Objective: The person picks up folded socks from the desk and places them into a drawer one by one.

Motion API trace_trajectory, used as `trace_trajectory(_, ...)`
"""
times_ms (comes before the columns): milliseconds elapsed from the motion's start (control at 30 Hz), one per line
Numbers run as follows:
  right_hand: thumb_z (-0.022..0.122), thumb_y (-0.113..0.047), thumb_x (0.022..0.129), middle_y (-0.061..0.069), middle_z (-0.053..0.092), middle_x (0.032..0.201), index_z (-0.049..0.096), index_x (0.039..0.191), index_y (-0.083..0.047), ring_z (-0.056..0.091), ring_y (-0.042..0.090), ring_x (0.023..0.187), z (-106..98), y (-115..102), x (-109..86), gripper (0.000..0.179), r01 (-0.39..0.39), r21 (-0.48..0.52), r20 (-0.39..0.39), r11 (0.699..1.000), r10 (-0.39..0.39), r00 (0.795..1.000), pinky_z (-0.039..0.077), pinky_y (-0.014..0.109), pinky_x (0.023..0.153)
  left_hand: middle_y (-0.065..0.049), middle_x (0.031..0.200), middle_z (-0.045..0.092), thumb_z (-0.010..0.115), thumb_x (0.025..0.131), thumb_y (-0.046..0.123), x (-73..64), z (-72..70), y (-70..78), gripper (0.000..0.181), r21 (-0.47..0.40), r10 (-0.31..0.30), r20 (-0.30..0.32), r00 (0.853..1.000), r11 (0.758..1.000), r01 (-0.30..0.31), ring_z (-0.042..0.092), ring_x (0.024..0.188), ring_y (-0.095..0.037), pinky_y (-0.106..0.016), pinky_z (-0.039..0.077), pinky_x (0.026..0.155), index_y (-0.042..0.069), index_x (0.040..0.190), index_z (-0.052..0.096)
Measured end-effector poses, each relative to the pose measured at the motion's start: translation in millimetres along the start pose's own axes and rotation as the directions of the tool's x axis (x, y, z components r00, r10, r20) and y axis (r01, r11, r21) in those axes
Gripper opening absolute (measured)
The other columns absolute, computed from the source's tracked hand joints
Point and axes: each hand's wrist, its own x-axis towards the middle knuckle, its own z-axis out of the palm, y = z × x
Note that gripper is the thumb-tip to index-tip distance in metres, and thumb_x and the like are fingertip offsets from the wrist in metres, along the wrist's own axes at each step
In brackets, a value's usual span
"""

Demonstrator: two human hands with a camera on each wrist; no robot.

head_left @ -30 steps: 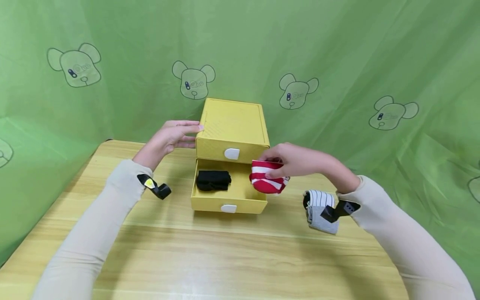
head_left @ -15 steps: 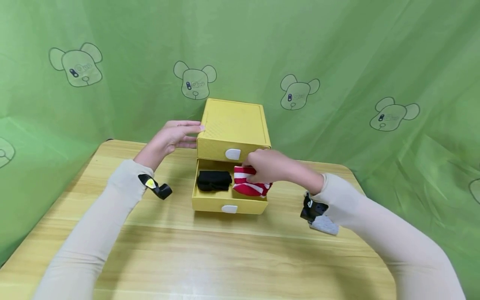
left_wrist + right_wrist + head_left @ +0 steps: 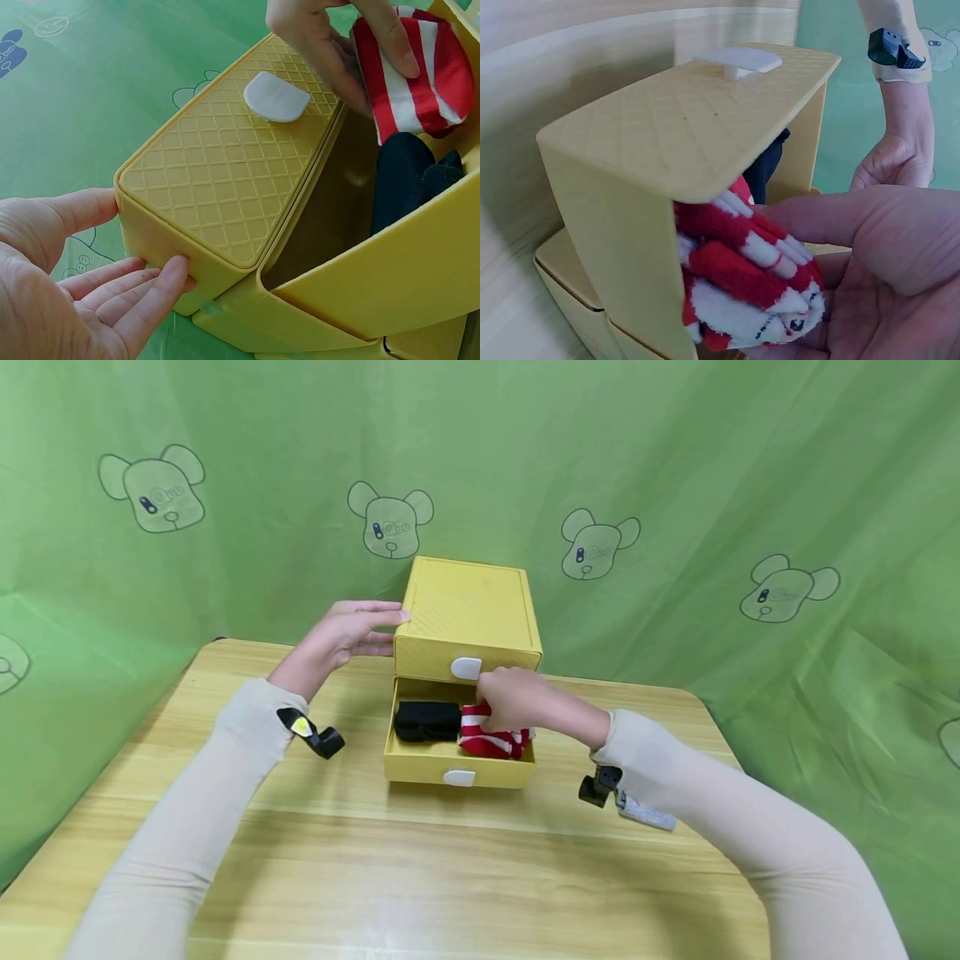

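Note:
My right hand (image 3: 513,697) grips a folded pair of red-and-white striped socks (image 3: 491,739), thumb on one side and fingers on the other. The socks sit low inside the pulled-out lower drawer (image 3: 420,767), at its right side. Close beside them lies a black folded bundle of socks (image 3: 427,721). In the left wrist view the striped socks (image 3: 420,71) overlap the black bundle (image 3: 401,176). My left hand (image 3: 341,631) rests its extended fingers and thumb against the left side of the yellow drawer box (image 3: 468,602); its fingertips (image 3: 176,270) touch the side wall.
The upper drawer, with a white tab handle (image 3: 466,668), is closed. On the wooden table (image 3: 450,877), right of the box, a grey folded bundle (image 3: 647,814) lies partly hidden under my right sleeve. A green curtain (image 3: 480,460) hangs behind the table.
My right hand has carried the striped socks left and down, from over the drawer's right edge into the drawer beside the black bundle. My left hand has stayed on the box.

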Motion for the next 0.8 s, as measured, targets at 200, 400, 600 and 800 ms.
trace_trajectory(200,0.074,-0.019,0.094,0.008,0.077,0.099,0.075,0.108,-0.004,0.068,0.019,0.079,3,5,3.8,0.02,0.05,0.082,-0.008,0.995,-0.05,0.999,0.061,0.032,0.075,-0.011,0.155,0.051,0.067,0.1,0.019,0.9,1.3,2.2,0.055,-0.006,-0.021,-0.024,1.0,1.0,0.021,0.058,0.134,-0.035,-0.04,0.056,0.107,0.008,0.15,0.049)
trace_trajectory(400,0.075,-0.016,0.094,0.01,0.075,0.108,0.072,0.113,-0.002,0.067,0.022,0.093,12,12,6.3,0.024,0.09,0.17,-0.024,0.981,-0.087,0.996,0.061,0.036,0.088,-0.012,0.156,0.05,0.066,0.101,0.019,-0.2,0.5,1.2,0.054,0.004,-0.012,-0.007,1.0,1.0,0.012,0.056,0.136,-0.035,-0.042,0.054,0.11,0.007,0.15,0.049)
trace_trajectory(600,0.073,-0.012,0.095,0.012,0.073,0.112,0.07,0.118,-0.001,0.064,0.023,0.098,21,20,8.6,0.026,0.111,0.23,-0.032,0.967,-0.106,0.994,0.059,0.038,0.093,-0.014,0.156,0.049,0.064,0.102,0.019,-1.7,0.1,0.2,0.053,-0.004,0.008,0.016,1.0,1.0,-0.008,0.054,0.137,-0.037,-0.044,0.052,0.112,0.005,0.15,0.048)
trace_trajectory(800,0.066,-0.005,0.098,0.015,0.071,0.112,0.066,0.123,0.0,0.068,0.018,0.073,29,26,10.9,0.025,0.134,0.306,-0.003,0.943,-0.139,0.99,0.062,0.028,0.069,-0.013,0.155,0.05,0.065,0.102,0.018,-1.6,0.2,-0.2,0.051,-0.002,0.014,0.012,1.0,1.0,-0.014,0.055,0.136,-0.036,-0.042,0.054,0.111,0.005,0.149,0.05)
